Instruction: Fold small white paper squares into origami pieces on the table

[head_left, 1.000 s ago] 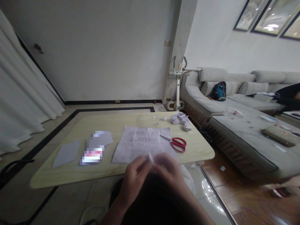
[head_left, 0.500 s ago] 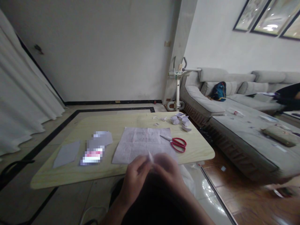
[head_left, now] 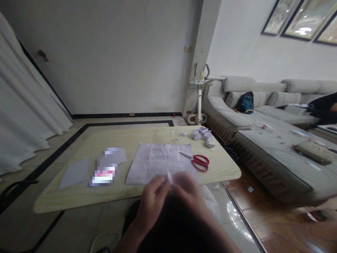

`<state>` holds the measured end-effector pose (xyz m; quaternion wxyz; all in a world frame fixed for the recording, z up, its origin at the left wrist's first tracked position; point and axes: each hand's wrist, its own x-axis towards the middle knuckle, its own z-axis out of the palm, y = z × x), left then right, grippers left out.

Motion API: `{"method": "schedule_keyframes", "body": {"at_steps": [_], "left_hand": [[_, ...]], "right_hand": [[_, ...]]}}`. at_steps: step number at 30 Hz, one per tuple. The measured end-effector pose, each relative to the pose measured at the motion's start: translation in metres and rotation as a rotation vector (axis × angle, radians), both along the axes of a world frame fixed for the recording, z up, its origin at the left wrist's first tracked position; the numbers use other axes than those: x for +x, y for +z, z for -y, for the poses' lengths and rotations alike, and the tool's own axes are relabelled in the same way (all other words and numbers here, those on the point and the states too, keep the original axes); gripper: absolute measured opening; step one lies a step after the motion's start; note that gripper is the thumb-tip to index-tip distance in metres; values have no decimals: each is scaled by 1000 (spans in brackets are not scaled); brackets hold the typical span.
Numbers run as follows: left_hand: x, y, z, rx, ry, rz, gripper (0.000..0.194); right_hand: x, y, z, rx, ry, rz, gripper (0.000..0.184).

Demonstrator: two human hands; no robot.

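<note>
A small folded piece of white paper [head_left: 169, 176] is pinched between my two hands at the table's near edge, its pointed tip sticking up. My left hand [head_left: 154, 191] grips it from the left with bent fingers. From the other side my right hand [head_left: 187, 188] closes on it, slightly blurred; the lower part of the paper is hidden by the fingers. Just beyond lies a large printed sheet [head_left: 158, 160] with fold creases. Red-handled scissors [head_left: 200, 162] rest partly on that sheet's right side, blades pointing left.
Several folded paper pieces [head_left: 196, 135] and small scraps [head_left: 183, 134] lie at the far right of the pale wooden table [head_left: 223, 165]. On the left are a blank paper sheet [head_left: 74, 173] and a pixelated item [head_left: 104, 174]. A grey sofa [head_left: 279, 158] stands to the right.
Almost nothing differs. Both hands keep hold of the folded paper in nearly the same place, and the things on the table stay put.
</note>
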<state>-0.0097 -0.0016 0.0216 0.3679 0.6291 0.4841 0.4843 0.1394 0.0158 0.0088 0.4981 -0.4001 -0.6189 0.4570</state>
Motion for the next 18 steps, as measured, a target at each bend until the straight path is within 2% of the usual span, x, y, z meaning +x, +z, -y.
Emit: {"method": "schedule_keyframes", "body": {"at_steps": [10,15,18], "left_hand": [[0,-4,0,85,17,-96,18],[0,-7,-2,162,78,-200,16],[2,-9,-4,208,106,-239,16]], "right_hand": [[-1,-2,0,29,-43,47,15],[-2,-9,0,164,-129,159,7],[-2,-15,-1,280,-158,218,13]]}}
